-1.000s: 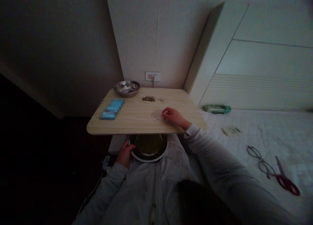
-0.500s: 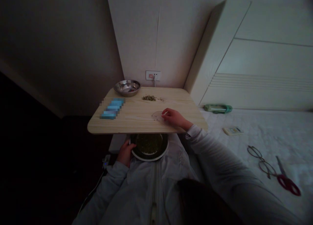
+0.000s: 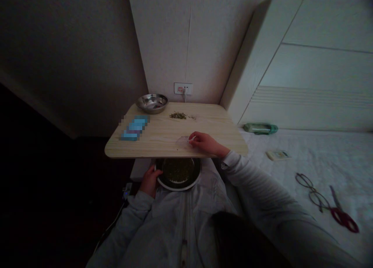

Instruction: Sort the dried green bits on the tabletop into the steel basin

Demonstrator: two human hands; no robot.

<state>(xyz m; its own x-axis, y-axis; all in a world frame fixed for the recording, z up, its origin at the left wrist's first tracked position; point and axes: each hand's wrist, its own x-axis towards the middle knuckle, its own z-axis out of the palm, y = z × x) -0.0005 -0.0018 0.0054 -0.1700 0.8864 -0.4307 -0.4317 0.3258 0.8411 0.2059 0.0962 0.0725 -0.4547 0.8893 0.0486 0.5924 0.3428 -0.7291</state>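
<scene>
My right hand point(image 3: 205, 143) is closed on the edge of a clear, thin, roundish plastic piece point(image 3: 182, 141), low over the front of the small wooden table point(image 3: 140, 149). A few dark specks show by the plastic piece; whether it touches the tabletop I cannot tell. On my lap, under the table's front edge, sits a round dark dish with a pale rim point(image 3: 178, 189), holding fine green bits. My left hand point(image 3: 150, 180) grips its left rim, thumb on top. Farther back on the table lies a small heap of dried greenish bits point(image 3: 178, 115), with sparse crumbs to its right.
A steel bowl point(image 3: 152, 104) stands at the table's back left, and a phone with a blurred blue screen point(image 3: 134, 128) lies before it. To the right, on the bed, are a green bottle point(image 3: 260, 128), a pale remote point(image 3: 278, 155), eyeglasses point(image 3: 312, 191) and red-handled scissors point(image 3: 344, 219).
My right hand has shifted slightly left and toward the table's front edge, carrying the clear plastic piece with it. My left hand and the dish stay put.
</scene>
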